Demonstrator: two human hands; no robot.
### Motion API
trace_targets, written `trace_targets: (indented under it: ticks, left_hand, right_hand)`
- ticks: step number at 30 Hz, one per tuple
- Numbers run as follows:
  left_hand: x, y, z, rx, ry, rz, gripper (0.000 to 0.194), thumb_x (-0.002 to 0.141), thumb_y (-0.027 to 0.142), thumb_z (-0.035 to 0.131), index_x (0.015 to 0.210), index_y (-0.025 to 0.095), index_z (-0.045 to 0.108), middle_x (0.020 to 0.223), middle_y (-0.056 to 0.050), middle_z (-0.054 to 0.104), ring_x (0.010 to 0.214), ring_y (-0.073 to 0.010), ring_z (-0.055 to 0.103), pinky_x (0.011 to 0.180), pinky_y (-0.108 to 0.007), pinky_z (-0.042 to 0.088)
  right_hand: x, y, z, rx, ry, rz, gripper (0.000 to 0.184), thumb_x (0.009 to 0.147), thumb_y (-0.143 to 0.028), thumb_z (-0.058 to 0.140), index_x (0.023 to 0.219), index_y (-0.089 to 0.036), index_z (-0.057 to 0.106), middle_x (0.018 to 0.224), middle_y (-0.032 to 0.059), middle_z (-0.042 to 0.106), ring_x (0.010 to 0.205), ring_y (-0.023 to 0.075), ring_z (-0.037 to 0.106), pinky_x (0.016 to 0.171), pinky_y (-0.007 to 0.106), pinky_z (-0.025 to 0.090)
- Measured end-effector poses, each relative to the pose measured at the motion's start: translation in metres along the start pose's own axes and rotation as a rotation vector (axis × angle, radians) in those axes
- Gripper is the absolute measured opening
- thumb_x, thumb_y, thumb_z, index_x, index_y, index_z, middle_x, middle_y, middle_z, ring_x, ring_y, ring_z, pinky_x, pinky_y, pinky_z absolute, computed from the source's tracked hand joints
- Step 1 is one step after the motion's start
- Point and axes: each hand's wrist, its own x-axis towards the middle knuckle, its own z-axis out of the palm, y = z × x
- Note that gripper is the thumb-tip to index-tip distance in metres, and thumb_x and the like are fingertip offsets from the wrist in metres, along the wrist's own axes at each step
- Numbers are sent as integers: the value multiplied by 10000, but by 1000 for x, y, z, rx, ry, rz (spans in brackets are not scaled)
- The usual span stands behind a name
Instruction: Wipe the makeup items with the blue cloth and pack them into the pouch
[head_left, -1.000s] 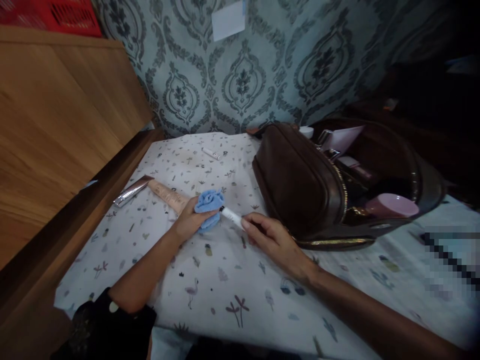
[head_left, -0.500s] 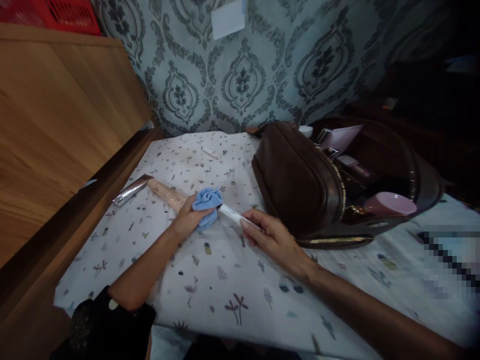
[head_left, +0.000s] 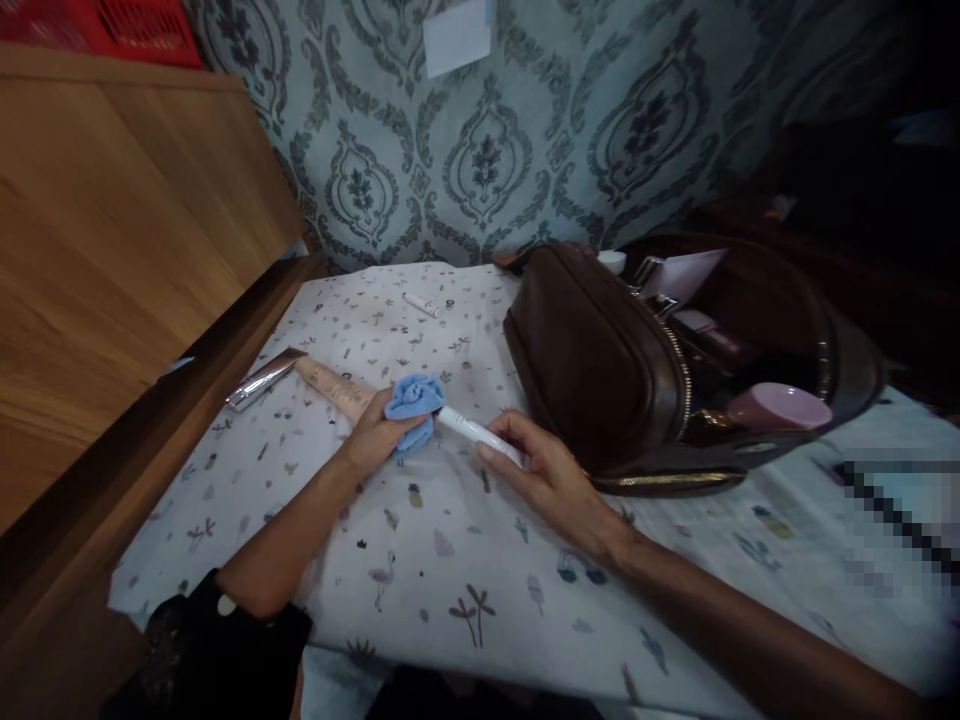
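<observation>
My left hand (head_left: pixel 373 436) is closed on a bunched blue cloth (head_left: pixel 415 398), which wraps the dark tip of a slim white pen-like tube (head_left: pixel 472 430). The tube's other end is between the thumb and fingers of my right hand (head_left: pixel 541 472). Just beyond my left hand, a beige squeeze tube (head_left: pixel 330 386) lies on the patterned tablecloth (head_left: pixel 442 580). A small white cap (head_left: pixel 422 305) lies farther back on the cloth.
To the right stands an open brown bag (head_left: pixel 600 360) holding a pink cup-like item (head_left: pixel 784 407) and other small cosmetics. A shiny silver object (head_left: pixel 262 382) lies left of the beige tube. Wooden furniture (head_left: pixel 135 220) borders the left side, and a patterned wall (head_left: pixel 487 160) the back.
My right thumb and fingers have shifted slightly on the white tube. The left hand and the blue cloth stay in nearly the same place.
</observation>
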Motion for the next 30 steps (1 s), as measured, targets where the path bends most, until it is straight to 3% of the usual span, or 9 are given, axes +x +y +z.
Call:
trace_targets:
  ticks: [4, 10, 16, 20, 23, 27, 30]
  left_hand:
    - [1, 0, 0, -15, -15, 17, 329, 761, 416, 782, 707, 174, 567, 420, 89, 412, 337, -56, 319, 324, -192, 259]
    - [1, 1, 6, -111, 2, 9, 453, 740, 415, 811, 603, 198, 438, 405, 91, 385, 326, -51, 302, 338, -196, 250]
    - [-2, -5, 14, -233, 51, -24, 415, 716, 517, 822, 804, 148, 653, 448, 83, 424, 407, -61, 393, 436, -196, 359]
    - [-6, -4, 20, -264, 26, -108, 473, 625, 519, 879, 838, 142, 689, 570, 36, 551, 499, -79, 481, 498, -212, 409]
    - [-8, -1, 23, -281, 73, -119, 481, 558, 491, 918, 806, 141, 698, 610, 20, 589, 525, -84, 503, 504, -215, 415]
    - [-7, 1, 25, -316, 91, -92, 468, 513, 457, 943, 757, 149, 689, 524, 68, 488, 433, -49, 403, 418, -192, 324]
    - [-6, -1, 24, -317, 30, -72, 441, 543, 447, 934, 743, 163, 663, 484, 93, 415, 381, -39, 317, 380, -194, 275]
  right_hand:
    - [0, -1, 0, 9, -6, -6, 273, 929, -464, 514, 823, -214, 532, 692, -15, 544, 636, 145, 489, 585, 275, 389]
    - [-1, 1, 1, 51, -66, 10, 388, 961, -516, 475, 739, -205, 537, 636, -21, 506, 593, 127, 474, 561, 261, 382]
    - [-2, 2, 6, 238, -195, 133, 524, 949, -653, 431, 730, -193, 555, 626, -1, 543, 555, 116, 501, 527, 252, 394]
    - [-1, -4, 6, 384, -257, 212, 556, 902, -723, 463, 841, -181, 576, 673, -5, 563, 529, 97, 478, 487, 237, 369]
    - [0, -7, 6, 423, -272, 211, 524, 871, -709, 537, 897, -186, 552, 674, -28, 547, 515, 85, 453, 467, 229, 333]
    - [0, -5, 9, 429, -206, 195, 480, 785, -598, 728, 941, -225, 469, 635, -92, 471, 484, 68, 387, 448, 216, 275]
    - [-1, -4, 10, 410, -173, 151, 424, 828, -570, 693, 878, -233, 442, 649, -89, 443, 507, 72, 371, 468, 225, 288]
